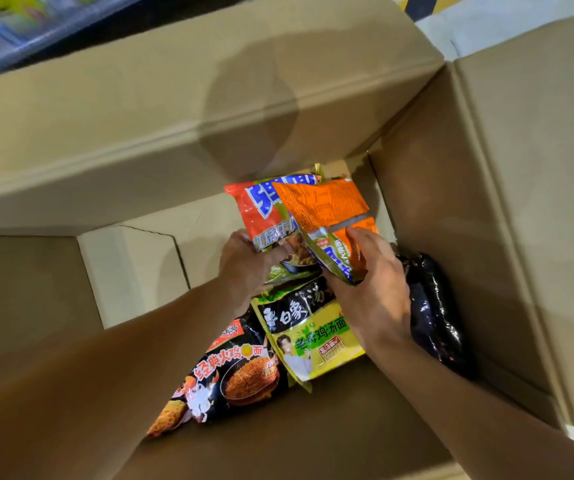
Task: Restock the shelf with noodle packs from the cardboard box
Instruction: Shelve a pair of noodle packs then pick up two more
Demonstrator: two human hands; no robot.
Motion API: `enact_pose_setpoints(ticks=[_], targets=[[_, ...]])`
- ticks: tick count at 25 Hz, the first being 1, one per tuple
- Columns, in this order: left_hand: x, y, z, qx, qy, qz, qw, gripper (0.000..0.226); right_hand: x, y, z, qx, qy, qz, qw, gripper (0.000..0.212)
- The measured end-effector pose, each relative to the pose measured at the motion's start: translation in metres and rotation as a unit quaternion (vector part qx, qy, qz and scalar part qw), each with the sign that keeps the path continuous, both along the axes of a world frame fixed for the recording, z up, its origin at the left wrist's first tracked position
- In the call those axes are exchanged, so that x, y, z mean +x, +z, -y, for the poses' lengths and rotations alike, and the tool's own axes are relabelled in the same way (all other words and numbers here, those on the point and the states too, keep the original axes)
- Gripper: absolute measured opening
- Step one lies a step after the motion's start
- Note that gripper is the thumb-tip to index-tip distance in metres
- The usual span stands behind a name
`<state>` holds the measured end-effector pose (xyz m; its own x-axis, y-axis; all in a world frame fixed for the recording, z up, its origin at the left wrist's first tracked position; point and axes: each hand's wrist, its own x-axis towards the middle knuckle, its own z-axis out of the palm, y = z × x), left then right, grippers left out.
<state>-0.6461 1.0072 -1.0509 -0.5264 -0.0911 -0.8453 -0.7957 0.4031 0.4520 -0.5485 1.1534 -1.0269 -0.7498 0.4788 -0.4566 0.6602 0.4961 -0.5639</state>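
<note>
Both my arms reach down into a large open cardboard box. My left hand grips the lower edge of a red noodle pack with blue lettering. My right hand holds an orange and green noodle pack that lies tilted over the red one. Below them on the box floor lie a yellow and green pack and a black pack with a picture of fried noodles. A dark shiny pack leans against the right wall.
The box flaps stand open at the top and right. A cardboard insert stands at the left inside the box. A blurred shelf with goods shows at the top left. Pale floor lies at the top right.
</note>
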Motion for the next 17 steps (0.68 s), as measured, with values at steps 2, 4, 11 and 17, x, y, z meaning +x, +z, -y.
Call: enact_pose_setpoints(ticks=[2, 4, 11, 17], targets=[[0.003, 0.008, 0.006, 0.023, 0.008, -0.017, 1.0, 0.054, 0.004, 0.005, 0.003, -0.008, -0.005, -0.018, 1.0, 0.065], [0.007, 0.018, 0.015, 0.033, 0.024, -0.029, 0.999, 0.055, 0.006, 0.017, 0.005, -0.034, -0.052, -0.05, 0.997, 0.061], [0.015, 0.083, 0.064, 0.025, 0.031, -0.053, 0.998, 0.051, 0.001, 0.07, 0.003, -0.085, -0.051, -0.102, 0.99, 0.028], [0.02, 0.181, 0.125, 0.022, 0.033, -0.076, 0.996, 0.046, -0.011, 0.153, 0.028, -0.159, -0.108, -0.139, 0.971, 0.015]])
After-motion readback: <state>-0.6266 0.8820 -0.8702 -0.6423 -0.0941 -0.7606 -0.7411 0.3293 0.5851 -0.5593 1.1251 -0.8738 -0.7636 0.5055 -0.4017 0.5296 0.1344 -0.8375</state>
